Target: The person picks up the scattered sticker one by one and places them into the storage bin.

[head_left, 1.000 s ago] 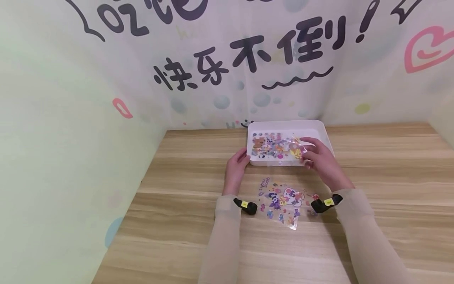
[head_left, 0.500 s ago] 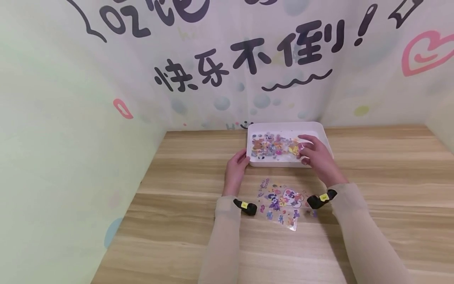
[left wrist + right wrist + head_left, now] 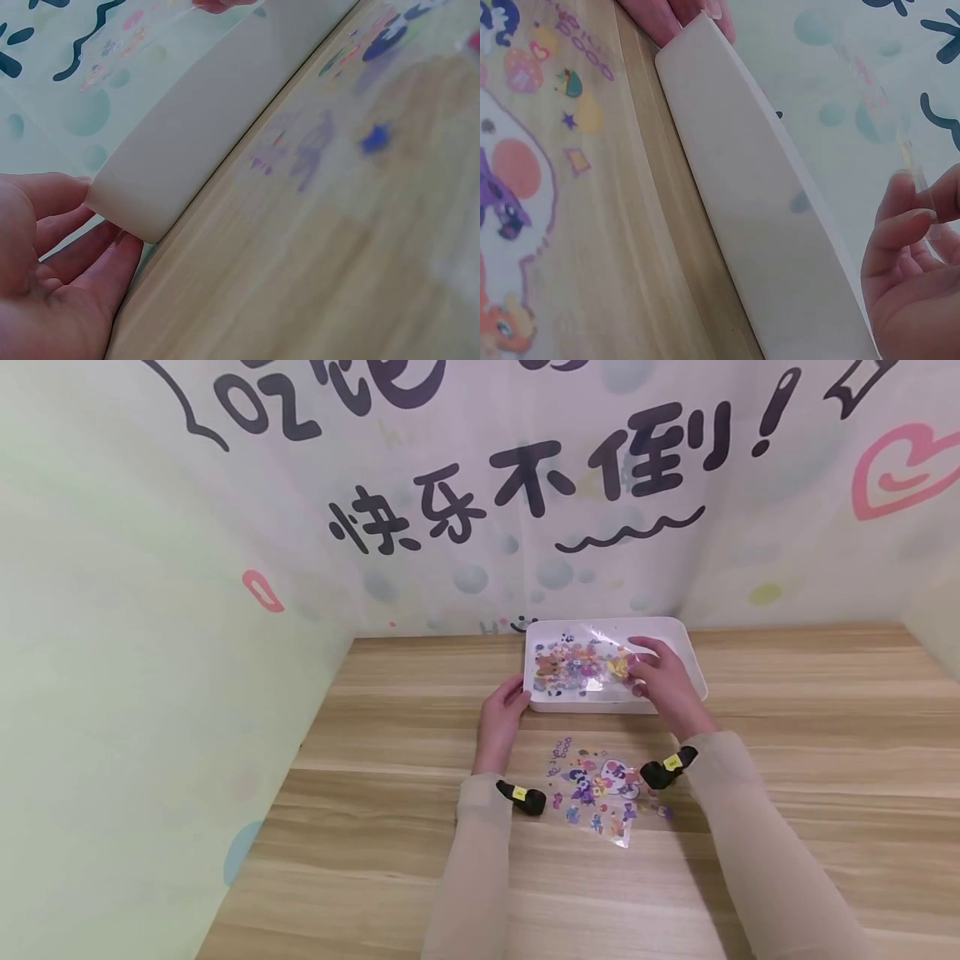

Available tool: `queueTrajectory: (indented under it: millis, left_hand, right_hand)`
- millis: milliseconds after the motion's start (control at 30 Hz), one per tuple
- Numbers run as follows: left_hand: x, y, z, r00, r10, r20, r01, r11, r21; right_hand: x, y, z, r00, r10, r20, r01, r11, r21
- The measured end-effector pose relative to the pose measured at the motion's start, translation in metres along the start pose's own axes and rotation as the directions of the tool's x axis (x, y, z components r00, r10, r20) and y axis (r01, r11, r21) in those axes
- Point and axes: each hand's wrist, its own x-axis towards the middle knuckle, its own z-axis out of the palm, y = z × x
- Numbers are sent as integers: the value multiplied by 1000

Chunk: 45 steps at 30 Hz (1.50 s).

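My left hand point(image 3: 501, 714) rests open-fingered against the white tray's point(image 3: 686, 647) left corner, steadying it. My right hand point(image 3: 660, 681) pinches 1 clear sticker sheet point(image 3: 577, 662) above the tray; another sheet point(image 3: 600, 789) lies on the bench point(image 3: 375, 827) just before it.

Wooden table point(image 3: 787, 760) bearing a white tray point(image 3: 692, 662) and a sticker sheet point(image 3: 596, 789).
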Motion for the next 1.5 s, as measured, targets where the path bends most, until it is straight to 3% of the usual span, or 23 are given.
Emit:
queueTrajectory:
  millis: [467, 900, 1300, 1500]
  left_hand:
    - [1, -4, 0, 1000, 22, 6, -22, 999, -30]
    - [3, -3, 2, 1000, 18, 3, -18, 1000, -25]
    - [1, -5, 3, 1000, -2, 5, 2, 1000, -11]
    - [1, -3, 1, 1000, 9, -7, -9, 1000, 6]
  right_hand:
    - [18, 2, 23, 999, -27, -41, 28, 999, 27]
    - [23, 5, 23, 997, -36, -71, 39, 998, 42]
    - [25, 10, 25, 997, -38, -66, 26, 985, -170]
    - [29, 10, 28, 999, -19, -35, 12, 980, -196]
